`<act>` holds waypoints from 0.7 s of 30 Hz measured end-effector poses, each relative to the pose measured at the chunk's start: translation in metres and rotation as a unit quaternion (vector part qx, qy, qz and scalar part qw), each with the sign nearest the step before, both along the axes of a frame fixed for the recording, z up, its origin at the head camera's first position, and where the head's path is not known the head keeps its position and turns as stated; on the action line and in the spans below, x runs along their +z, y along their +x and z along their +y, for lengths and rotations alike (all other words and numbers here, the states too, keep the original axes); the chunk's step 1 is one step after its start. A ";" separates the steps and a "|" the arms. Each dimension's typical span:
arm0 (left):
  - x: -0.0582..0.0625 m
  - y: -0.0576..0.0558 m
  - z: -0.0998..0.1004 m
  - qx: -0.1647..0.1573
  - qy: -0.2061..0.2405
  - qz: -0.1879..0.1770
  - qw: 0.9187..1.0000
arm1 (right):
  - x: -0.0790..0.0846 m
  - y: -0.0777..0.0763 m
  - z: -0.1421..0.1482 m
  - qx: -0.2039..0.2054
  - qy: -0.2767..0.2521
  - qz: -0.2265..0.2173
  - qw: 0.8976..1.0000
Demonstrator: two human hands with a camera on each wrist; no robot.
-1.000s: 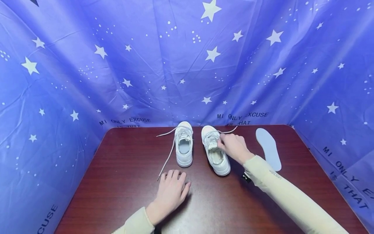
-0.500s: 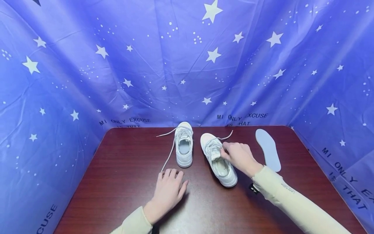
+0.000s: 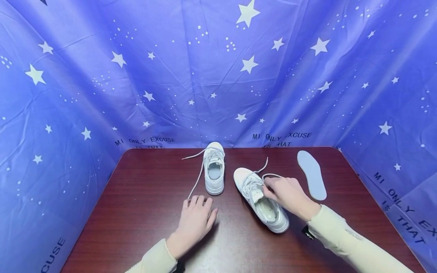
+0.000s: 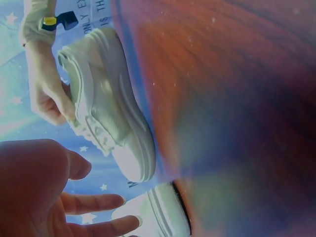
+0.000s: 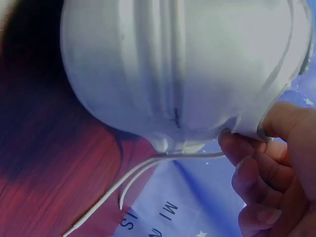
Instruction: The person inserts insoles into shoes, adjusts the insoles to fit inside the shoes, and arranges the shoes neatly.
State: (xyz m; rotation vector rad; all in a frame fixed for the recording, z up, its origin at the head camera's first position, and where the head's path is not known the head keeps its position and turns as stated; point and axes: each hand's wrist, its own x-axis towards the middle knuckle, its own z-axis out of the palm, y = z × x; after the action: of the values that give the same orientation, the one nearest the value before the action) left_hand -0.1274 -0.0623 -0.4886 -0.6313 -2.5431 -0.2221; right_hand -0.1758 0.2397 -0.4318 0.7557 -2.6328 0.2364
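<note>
My right hand point(image 3: 288, 195) pinches the side collar of a white lace-up sneaker point(image 3: 241, 176), thumb inside the opening and fingers outside. In the right wrist view the sneaker's heel point(image 5: 212, 59) fills the top, with loose lace ends beyond it. Its toe points away and to the left, and a pale inside shows through the opening. A second white sneaker point(image 3: 214, 186) stands to its left, with a grey insole visible inside and its laces trailing left. Just in front of that shoe is my left hand point(image 3: 192, 222), fingers relaxed and holding nothing.
A loose light-grey insole point(image 3: 311, 174) lies on the right of the dark red-brown table point(image 3: 143, 197). A blue star-patterned curtain point(image 3: 191, 76) hangs behind the table and along both sides.
My right hand has drawn the right sneaker nearer and to the right, its heel swinging outward and away from the other shoe. My left hand has barely shifted.
</note>
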 end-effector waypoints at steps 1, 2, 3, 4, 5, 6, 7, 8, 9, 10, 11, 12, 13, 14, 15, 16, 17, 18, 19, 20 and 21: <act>0.001 0.000 0.000 0.001 -0.001 -0.001 1.000 | 0.000 0.002 0.000 0.004 0.000 -0.001 1.000; 0.001 0.000 0.000 0.002 -0.002 -0.002 1.000 | 0.001 0.004 0.001 0.009 0.000 -0.003 1.000; 0.001 -0.001 0.000 0.003 -0.004 -0.003 1.000 | 0.001 0.006 0.001 0.013 0.001 -0.004 1.000; 0.002 -0.001 0.000 0.003 -0.005 -0.004 1.000 | 0.002 0.007 0.001 0.018 0.001 -0.006 1.000; 0.002 -0.001 0.000 0.004 -0.006 -0.006 1.000 | 0.002 0.009 0.000 0.022 0.002 -0.007 1.000; 0.002 -0.001 0.000 0.004 -0.007 -0.006 1.000 | 0.003 0.011 0.000 0.027 0.002 -0.007 1.000; 0.002 -0.002 0.000 0.005 -0.008 -0.007 1.000 | 0.003 0.012 0.000 0.032 0.002 -0.008 0.999; 0.002 -0.002 0.000 0.006 -0.008 -0.008 1.000 | 0.004 0.013 0.000 0.036 0.003 -0.006 0.999; 0.002 -0.002 0.000 0.006 -0.008 -0.010 1.000 | 0.004 0.014 0.000 0.040 0.006 -0.005 0.999; 0.002 -0.002 0.000 0.006 -0.008 -0.011 1.000 | 0.004 0.015 0.000 0.044 0.007 -0.004 0.999; 0.002 -0.003 0.000 0.008 -0.009 -0.011 1.000 | 0.004 0.015 0.000 0.048 0.008 -0.003 0.999; 0.002 -0.003 -0.001 0.009 -0.009 -0.012 1.000 | 0.004 0.016 0.000 0.053 0.008 -0.002 0.999; 0.002 -0.004 -0.001 0.010 -0.009 -0.013 1.000 | 0.004 0.016 0.001 0.058 0.010 -0.001 0.998; 0.002 -0.004 -0.002 0.012 -0.009 -0.013 1.000 | 0.004 0.017 0.001 0.064 0.011 0.000 0.998; 0.002 -0.005 -0.002 0.013 -0.009 -0.014 1.000 | 0.004 0.018 0.001 0.071 0.012 0.001 0.997; 0.002 -0.005 -0.003 0.015 -0.009 -0.014 1.000 | 0.005 0.019 0.001 0.080 0.013 0.002 0.997; 0.002 -0.005 -0.003 0.017 -0.008 -0.013 1.000 | 0.005 0.020 0.001 0.090 0.014 0.004 0.996; 0.002 -0.006 -0.003 0.019 -0.007 -0.014 1.000 | 0.005 0.021 0.001 0.099 0.014 0.006 0.995; 0.002 -0.006 -0.003 0.020 -0.007 -0.013 1.000 | 0.006 0.021 0.001 0.108 0.014 0.008 0.994; 0.002 -0.006 -0.004 0.021 -0.007 -0.012 1.000 | 0.006 0.022 0.001 0.117 0.014 0.009 0.993; 0.002 -0.006 -0.004 0.022 -0.007 -0.011 1.000 | 0.007 0.022 0.001 0.126 0.012 0.009 0.992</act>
State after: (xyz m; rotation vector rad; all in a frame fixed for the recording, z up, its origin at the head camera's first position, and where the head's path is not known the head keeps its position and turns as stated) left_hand -0.1336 -0.0659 -0.4863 -0.5796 -2.5794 -0.1969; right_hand -0.1538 0.2406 -0.4251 1.0932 -2.5243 0.2644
